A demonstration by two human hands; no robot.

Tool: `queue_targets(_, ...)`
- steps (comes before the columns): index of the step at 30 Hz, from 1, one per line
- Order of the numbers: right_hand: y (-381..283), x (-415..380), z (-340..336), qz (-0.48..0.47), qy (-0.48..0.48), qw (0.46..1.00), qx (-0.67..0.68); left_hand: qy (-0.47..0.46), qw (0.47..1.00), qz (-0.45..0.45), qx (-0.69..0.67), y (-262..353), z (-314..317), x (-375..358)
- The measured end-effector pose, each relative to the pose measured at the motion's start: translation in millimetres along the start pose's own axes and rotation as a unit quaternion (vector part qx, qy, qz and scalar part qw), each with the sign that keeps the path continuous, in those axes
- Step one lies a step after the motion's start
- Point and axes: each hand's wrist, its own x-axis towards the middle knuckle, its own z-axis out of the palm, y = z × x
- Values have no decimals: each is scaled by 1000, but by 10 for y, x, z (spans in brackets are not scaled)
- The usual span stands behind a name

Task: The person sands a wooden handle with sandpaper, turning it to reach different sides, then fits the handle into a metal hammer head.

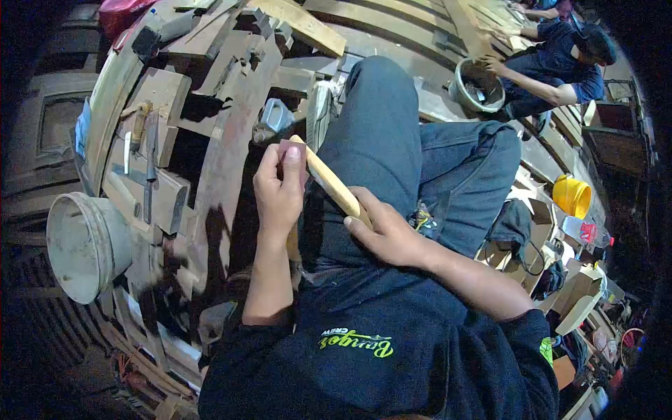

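Note:
A slim, pale wooden piece (329, 180) with rounded edges slants above my thigh. My right hand (388, 234) is closed round its lower end. At the upper end, my left hand (280, 192) pinches a reddish-brown sheet that looks like sandpaper (303, 165), the thumb lying flat on top of it. The sheet is against or right beside the tip of the wood; the exact contact is hidden by the fingers.
On a bench to the left lie hand tools with a wooden handle (138, 126) and a dark blade (149, 185). A white bucket (105, 238) stands nearer. Beyond my knee is a bluish jug (276, 115). A co-worker (560, 70) sits at the upper right beside a bucket (458, 91).

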Motion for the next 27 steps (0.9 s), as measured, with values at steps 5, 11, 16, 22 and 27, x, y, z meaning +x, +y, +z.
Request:
queue_targets(5, 34, 42, 61, -49, 40, 997, -36, 40, 989, 88, 108, 235, 58, -8)
queue_targets(11, -56, 99, 47, -33, 24, 997, -59, 53, 970, 77, 226, 155, 4, 3)
queue_targets(16, -61, 264, 79, -41, 31, 997, -61, 43, 959, 100, 263, 243, 57, -205)
queue_targets(22, -2, 232, -3, -23, 10, 995, -98, 78, 961, 33, 265, 34, -57, 44)
queue_targets(27, 68, 195, 11, -21, 36, 996, -75, 31, 949, 99, 297, 109, 97, -182)
